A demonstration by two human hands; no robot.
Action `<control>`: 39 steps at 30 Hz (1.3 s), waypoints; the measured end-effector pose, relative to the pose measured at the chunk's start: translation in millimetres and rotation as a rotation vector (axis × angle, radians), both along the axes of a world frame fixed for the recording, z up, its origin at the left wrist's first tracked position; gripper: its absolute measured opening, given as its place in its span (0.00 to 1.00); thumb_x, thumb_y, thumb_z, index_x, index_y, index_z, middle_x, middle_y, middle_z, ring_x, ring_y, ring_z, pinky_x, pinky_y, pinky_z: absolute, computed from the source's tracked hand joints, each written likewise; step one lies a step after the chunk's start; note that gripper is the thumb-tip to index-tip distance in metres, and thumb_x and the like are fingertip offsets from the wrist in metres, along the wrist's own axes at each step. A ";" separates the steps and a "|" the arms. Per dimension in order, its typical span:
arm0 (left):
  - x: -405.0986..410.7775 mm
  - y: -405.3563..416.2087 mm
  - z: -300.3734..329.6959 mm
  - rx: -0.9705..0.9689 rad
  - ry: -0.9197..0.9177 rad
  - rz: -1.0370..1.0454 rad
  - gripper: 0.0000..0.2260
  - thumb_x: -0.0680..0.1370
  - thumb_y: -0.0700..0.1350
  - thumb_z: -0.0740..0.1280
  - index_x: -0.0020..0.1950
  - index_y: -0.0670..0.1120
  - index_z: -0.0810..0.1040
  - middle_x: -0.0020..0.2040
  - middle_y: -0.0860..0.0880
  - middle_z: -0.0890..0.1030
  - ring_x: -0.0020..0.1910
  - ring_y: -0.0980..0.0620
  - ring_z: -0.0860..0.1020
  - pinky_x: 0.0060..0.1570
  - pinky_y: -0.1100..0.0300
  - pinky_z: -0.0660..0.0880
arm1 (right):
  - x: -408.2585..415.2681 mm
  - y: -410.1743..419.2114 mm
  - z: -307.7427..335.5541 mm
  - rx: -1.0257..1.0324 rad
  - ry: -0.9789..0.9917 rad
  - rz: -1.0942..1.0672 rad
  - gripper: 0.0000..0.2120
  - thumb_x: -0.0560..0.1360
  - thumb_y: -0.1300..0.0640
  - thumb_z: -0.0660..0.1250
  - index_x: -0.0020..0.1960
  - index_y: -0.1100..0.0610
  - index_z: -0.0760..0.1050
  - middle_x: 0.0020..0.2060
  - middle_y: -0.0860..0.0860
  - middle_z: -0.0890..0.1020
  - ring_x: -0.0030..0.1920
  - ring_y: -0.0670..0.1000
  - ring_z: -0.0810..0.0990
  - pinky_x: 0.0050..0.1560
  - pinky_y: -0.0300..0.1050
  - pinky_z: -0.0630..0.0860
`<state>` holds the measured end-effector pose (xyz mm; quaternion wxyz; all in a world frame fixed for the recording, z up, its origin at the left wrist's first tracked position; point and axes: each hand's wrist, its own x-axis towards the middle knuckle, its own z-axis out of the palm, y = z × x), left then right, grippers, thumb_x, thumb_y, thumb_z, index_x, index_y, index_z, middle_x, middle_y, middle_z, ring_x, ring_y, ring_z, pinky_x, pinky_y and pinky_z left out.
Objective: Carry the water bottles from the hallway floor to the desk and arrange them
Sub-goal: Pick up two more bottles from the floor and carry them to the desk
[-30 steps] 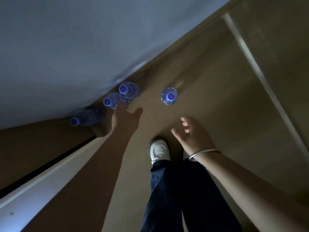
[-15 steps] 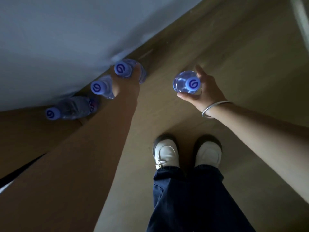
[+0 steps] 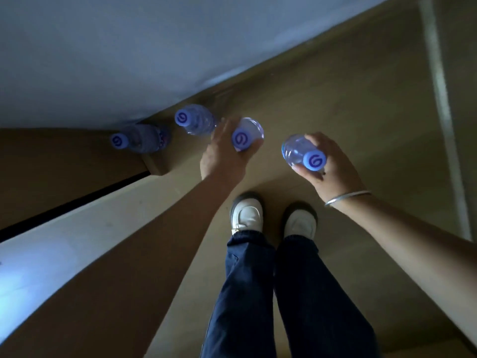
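**Two bottles in hand, two on the hallway floor**

A clear plastic water bottle with a blue cap (image 3: 247, 136) sits in the left hand (image 3: 224, 153), whose fingers are curled round its upper part just under the cap. A second clear plastic bottle with the same blue cap (image 3: 300, 152) is in the right hand (image 3: 327, 164); the fingers wrap over its far side and the thumb lies along the near side by the cap, which tilts toward the camera. The two held bottles are near each other but apart, above the tan floor in front of the person's feet. Whether either still touches the floor cannot be told from this angle.

Two more clear blue-capped bottles are left by the wall. One (image 3: 195, 121) stands just beside the left hand, at the foot of the pale grey wall (image 3: 154, 47). The other (image 3: 140, 139) stands farther left, in the corner where the wall meets a brown door frame (image 3: 157, 164).

A thin silver bangle (image 3: 347, 197) circles the right wrist. Below the hands are two white shoes with dark soles (image 3: 246, 215), side by side on the tan floor (image 3: 361, 99), and dark blue trouser legs (image 3: 284, 293). A pale strip (image 3: 441, 99) runs along the floor at the right.
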<state>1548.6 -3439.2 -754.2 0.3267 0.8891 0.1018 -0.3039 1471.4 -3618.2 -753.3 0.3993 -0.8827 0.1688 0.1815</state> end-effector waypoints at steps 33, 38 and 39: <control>-334.2 248.9 557.4 0.035 -0.591 1.224 0.15 0.69 0.51 0.73 0.55 0.54 0.77 0.39 0.67 0.75 0.42 0.61 0.76 0.38 0.80 0.66 | -114.4 331.7 566.9 0.292 -0.243 1.036 0.16 0.63 0.54 0.77 0.48 0.57 0.80 0.44 0.53 0.84 0.45 0.52 0.81 0.47 0.41 0.72; -407.9 316.9 580.4 0.080 -0.586 1.340 0.09 0.70 0.48 0.73 0.48 0.55 0.76 0.37 0.61 0.77 0.39 0.59 0.76 0.37 0.73 0.69 | -173.0 413.9 582.4 0.360 -0.205 1.193 0.10 0.65 0.55 0.76 0.44 0.55 0.78 0.37 0.52 0.82 0.39 0.51 0.78 0.43 0.43 0.73; -422.6 327.8 584.0 0.085 -0.594 1.366 0.09 0.71 0.47 0.73 0.46 0.56 0.75 0.36 0.61 0.77 0.37 0.62 0.75 0.34 0.77 0.68 | -183.7 428.5 585.3 0.370 -0.191 1.222 0.11 0.65 0.55 0.76 0.44 0.56 0.78 0.38 0.54 0.82 0.39 0.51 0.78 0.45 0.45 0.74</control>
